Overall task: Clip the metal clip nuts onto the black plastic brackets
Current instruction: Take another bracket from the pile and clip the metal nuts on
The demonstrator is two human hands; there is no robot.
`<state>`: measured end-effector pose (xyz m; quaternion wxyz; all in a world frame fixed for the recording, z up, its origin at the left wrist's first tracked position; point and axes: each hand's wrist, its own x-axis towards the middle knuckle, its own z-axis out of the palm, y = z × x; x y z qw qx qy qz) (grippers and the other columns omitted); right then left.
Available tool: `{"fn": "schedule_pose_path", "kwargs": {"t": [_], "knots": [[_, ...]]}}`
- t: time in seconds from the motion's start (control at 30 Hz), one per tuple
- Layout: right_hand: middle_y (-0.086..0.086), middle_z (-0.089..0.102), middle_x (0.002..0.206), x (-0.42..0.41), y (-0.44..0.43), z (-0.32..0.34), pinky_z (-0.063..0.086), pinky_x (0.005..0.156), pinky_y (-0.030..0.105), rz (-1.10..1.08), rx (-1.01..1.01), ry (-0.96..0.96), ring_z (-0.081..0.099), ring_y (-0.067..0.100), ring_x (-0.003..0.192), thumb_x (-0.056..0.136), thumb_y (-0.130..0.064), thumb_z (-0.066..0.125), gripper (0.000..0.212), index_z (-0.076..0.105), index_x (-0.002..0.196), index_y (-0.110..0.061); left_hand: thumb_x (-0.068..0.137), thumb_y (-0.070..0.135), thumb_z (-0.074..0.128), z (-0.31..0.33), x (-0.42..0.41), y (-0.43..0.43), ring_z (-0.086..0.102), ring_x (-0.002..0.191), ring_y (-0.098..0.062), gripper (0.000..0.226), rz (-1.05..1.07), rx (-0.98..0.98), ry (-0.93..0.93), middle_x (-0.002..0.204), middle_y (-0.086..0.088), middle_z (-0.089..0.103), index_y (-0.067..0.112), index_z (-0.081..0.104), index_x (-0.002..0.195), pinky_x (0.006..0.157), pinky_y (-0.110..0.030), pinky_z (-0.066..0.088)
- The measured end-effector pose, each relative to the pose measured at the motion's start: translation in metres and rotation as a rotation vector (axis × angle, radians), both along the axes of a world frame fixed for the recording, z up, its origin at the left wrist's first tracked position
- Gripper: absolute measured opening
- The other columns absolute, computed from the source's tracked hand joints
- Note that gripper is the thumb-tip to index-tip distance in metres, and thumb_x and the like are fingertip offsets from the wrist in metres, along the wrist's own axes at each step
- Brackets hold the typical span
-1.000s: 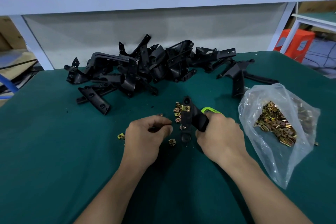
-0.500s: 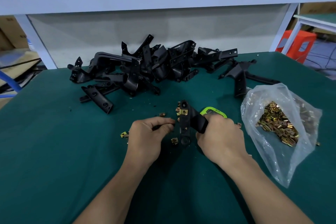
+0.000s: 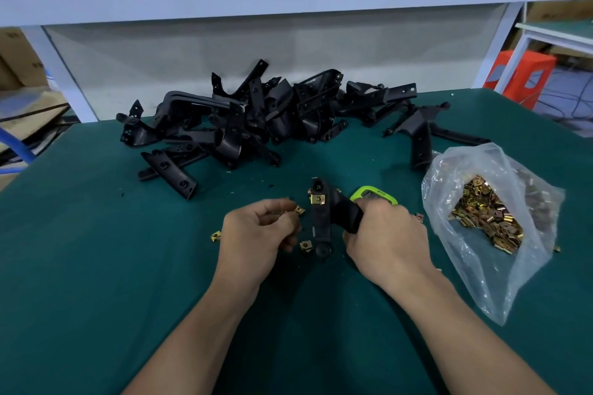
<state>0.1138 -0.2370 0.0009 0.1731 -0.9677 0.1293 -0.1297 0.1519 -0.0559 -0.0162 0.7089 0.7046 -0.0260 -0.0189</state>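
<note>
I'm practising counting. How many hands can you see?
2. The left hand is curled by a clip; the right hand grips the bracket. None seem hidden.

Bare green worktop (image 3: 96,266) lies open at near left, tangled heap of black plastic brackets (image 3: 244,125) bars the far side, clear plastic bag of gold metal clip nuts (image 3: 475,272) crowds the right

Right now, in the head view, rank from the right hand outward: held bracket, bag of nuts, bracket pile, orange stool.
1. Held bracket, gripped by the right hand.
2. Bag of nuts, just right.
3. Bracket pile, behind, leftward.
4. Orange stool, far right background.
</note>
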Motion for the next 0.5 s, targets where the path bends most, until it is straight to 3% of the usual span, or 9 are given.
{"fn": "schedule_pose_path", "kwargs": {"t": [0.1, 0.2, 0.27, 0.37, 0.5], "knots": [[-0.006, 0.051, 0.071, 0.0004, -0.0015, -0.0002, 0.036, 0.066, 0.034, -0.001, 0.005, 0.009, 0.063, 0.034, 0.079, 0.081, -0.03, 0.07, 0.03, 0.041, 0.074, -0.031, 0.088, 0.002, 0.077, -0.0005, -0.0008, -0.0011, 0.062, 0.054, -0.013, 0.01, -0.05, -0.031, 0.015, 0.071, -0.01, 0.075, 0.011, 0.079, 0.089, 0.051, -0.021, 0.052], [-0.008, 0.048, 0.069, 0.001, -0.0022, -0.0001, 0.036, 0.066, 0.033, -0.003, 0.017, 0.009, 0.053, 0.031, 0.072, 0.081, -0.032, 0.071, 0.026, 0.045, 0.078, -0.032, 0.083, 0.009, 0.082, 0.0015, -0.002, -0.0017, 0.063, 0.052, -0.015, 0.005, -0.06, -0.03, -0.005, 0.067, -0.01, 0.072, 0.01, 0.078, 0.08, 0.05, -0.022, 0.052], [-0.007, 0.05, 0.071, 0.0006, -0.0023, 0.0003, 0.036, 0.066, 0.034, -0.003, 0.011, 0.013, 0.058, 0.032, 0.075, 0.082, -0.033, 0.071, 0.025, 0.046, 0.079, -0.032, 0.085, 0.021, 0.082, 0.0018, -0.0033, -0.0024, 0.064, 0.053, -0.018, 0.018, -0.031, 0.005, -0.02, 0.066, -0.012, 0.072, 0.009, 0.076, 0.071, 0.05, -0.024, 0.052], [-0.002, 0.064, 0.08, 0.0003, -0.0022, 0.0011, 0.036, 0.067, 0.034, 0.001, -0.021, 0.014, 0.066, 0.034, 0.084, 0.082, -0.033, 0.07, 0.025, 0.045, 0.081, -0.032, 0.09, 0.024, 0.077, 0.0018, -0.0042, -0.0041, 0.07, 0.057, -0.022, 0.022, 0.037, 0.01, -0.021, 0.07, -0.011, 0.075, 0.012, 0.076, 0.072, 0.051, -0.024, 0.054], [-0.002, 0.067, 0.084, 0.0, -0.0022, 0.0012, 0.037, 0.068, 0.035, 0.004, -0.017, 0.026, 0.066, 0.033, 0.084, 0.082, -0.033, 0.07, 0.024, 0.046, 0.081, -0.031, 0.093, 0.018, 0.075, 0.0026, -0.0011, -0.0007, 0.075, 0.067, -0.019, 0.017, 0.168, 0.027, -0.036, 0.077, -0.002, 0.078, 0.025, 0.082, 0.079, 0.059, -0.025, 0.058]]}}
